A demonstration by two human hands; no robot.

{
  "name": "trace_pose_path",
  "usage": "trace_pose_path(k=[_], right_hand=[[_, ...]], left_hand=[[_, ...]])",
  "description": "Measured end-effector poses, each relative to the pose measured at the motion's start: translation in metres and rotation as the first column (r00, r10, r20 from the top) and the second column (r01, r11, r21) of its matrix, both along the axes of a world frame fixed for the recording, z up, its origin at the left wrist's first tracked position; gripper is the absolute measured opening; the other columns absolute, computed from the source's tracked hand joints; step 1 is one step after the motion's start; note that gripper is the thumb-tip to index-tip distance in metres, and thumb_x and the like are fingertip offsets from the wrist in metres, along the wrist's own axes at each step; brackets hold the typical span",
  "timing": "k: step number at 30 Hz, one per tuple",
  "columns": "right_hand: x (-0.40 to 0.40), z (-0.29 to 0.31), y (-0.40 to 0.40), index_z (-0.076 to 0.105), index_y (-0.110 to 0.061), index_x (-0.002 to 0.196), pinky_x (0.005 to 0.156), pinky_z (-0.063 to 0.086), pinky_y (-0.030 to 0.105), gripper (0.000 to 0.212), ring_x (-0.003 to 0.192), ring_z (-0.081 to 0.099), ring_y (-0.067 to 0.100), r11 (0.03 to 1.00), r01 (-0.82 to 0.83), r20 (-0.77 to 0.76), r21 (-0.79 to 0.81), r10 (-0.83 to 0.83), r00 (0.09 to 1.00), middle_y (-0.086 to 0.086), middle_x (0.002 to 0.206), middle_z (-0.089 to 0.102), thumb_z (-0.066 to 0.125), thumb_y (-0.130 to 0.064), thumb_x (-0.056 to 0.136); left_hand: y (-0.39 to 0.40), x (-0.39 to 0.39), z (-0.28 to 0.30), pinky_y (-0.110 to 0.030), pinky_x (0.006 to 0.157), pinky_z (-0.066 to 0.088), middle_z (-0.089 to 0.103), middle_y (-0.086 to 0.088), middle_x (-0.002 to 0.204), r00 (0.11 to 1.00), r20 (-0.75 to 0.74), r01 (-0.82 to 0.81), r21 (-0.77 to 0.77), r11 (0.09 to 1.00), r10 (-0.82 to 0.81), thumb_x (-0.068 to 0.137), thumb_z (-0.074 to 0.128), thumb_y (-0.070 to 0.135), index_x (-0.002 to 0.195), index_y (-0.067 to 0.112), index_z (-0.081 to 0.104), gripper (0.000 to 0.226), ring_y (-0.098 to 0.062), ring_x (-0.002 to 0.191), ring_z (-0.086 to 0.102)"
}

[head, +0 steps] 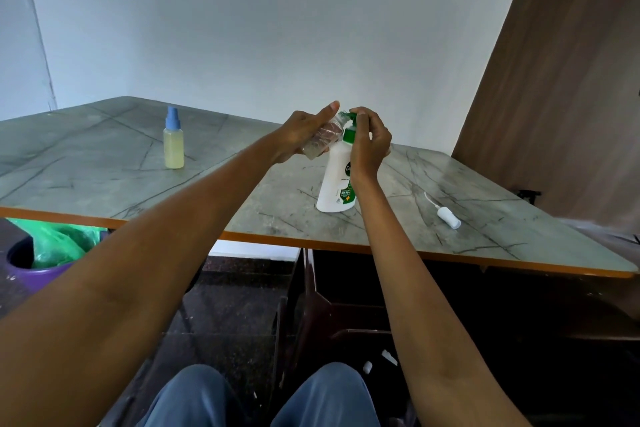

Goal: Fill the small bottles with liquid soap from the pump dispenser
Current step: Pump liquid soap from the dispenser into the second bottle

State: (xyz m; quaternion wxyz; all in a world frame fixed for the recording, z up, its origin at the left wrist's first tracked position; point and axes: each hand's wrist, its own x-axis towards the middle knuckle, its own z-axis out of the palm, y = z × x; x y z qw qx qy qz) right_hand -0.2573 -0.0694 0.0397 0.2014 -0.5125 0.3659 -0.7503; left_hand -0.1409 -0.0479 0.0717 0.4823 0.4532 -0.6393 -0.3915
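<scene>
Grey marble-look worktop [104, 180] w/ orange edge runs across the scene, pale wall behind, brown door at far right. Under the left edge sits a purple bin [38, 274] lined w/ a green bag.

White soap dispenser [337, 180] w/ green pump top stands upright on the worktop, center-right, near the front edge. Right hand [370, 142] is curled over the green pump head, fingertips on top of it; wrist crosses in front of the dispenser body.

Left hand [304, 135] grips a small clear bottle [323, 139], tilted, its open mouth up against the pump spout. Fingers wrap the bottle body, index finger sticks out straight. Can't tell how much liquid is in it – some blur.

Far left on the worktop, well apart from the hands: small bottle w/ blue cap [174, 139], upright, filled w/ pale yellow liquid.

Right of the dispenser, lying flat: a white spray cap [448, 217] w/ its thin tube pointing away toward the far side.
</scene>
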Motion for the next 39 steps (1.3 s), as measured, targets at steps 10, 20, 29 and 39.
trace_pose_path(k=[10, 20, 29, 39], right_hand=[[-0.004, -0.0012, -0.001, 0.067, -0.049, 0.072, 0.102, 0.039, 0.055, 0.02, 0.099, 0.063, 0.02, 0.999, -0.038, 0.003, -0.001, 0.038, 0.999, -0.014, 0.089, 0.071, 0.047, -0.049, 0.075], [-0.0031, -0.0016, -0.0024, 0.068, -0.047, 0.069, 0.099, 0.042, 0.054, 0.02, 0.097, 0.063, 0.025, 0.999, -0.047, 0.047, 0.005, 0.047, 0.998, -0.004, 0.09, 0.071, 0.048, -0.047, 0.072], [0.0005, 0.0016, -0.0013, 0.069, -0.043, 0.07, 0.099, 0.042, 0.055, 0.019, 0.099, 0.063, 0.024, 0.999, -0.054, 0.06, -0.006, 0.054, 0.997, -0.005, 0.092, 0.072, 0.05, -0.046, 0.073], [0.001, -0.0052, 0.0014, 0.067, -0.047, 0.072, 0.094, 0.045, 0.054, 0.02, 0.099, 0.061, 0.028, 0.999, -0.022, 0.013, -0.025, 0.023, 1.0, -0.008, 0.09, 0.071, 0.047, -0.045, 0.076]], left_hand=[[0.004, 0.0032, 0.0028, -0.025, 0.067, 0.05, 0.065, -0.007, 0.084, 0.999, -0.015, 0.048, 0.026, 0.998, -0.048, 0.087, 0.047, 0.055, 0.091, 0.009, 0.066, 0.05, -0.016, 0.07, 0.06], [0.0021, 0.0019, -0.0009, -0.021, 0.061, 0.051, 0.066, -0.005, 0.08, 0.999, 0.001, 0.033, -0.005, 0.999, -0.033, 0.088, 0.046, 0.054, 0.084, 0.013, 0.066, 0.046, -0.014, 0.065, 0.061], [0.0025, 0.0035, 0.0011, -0.024, 0.064, 0.05, 0.066, -0.004, 0.079, 0.999, -0.02, 0.045, 0.018, 0.999, -0.045, 0.088, 0.045, 0.055, 0.087, 0.013, 0.066, 0.047, -0.014, 0.066, 0.06], [0.0014, 0.0048, -0.0033, -0.021, 0.062, 0.049, 0.065, -0.004, 0.078, 0.998, 0.018, 0.061, 0.017, 0.998, -0.061, 0.089, 0.042, 0.054, 0.085, 0.014, 0.065, 0.047, -0.014, 0.065, 0.06]])
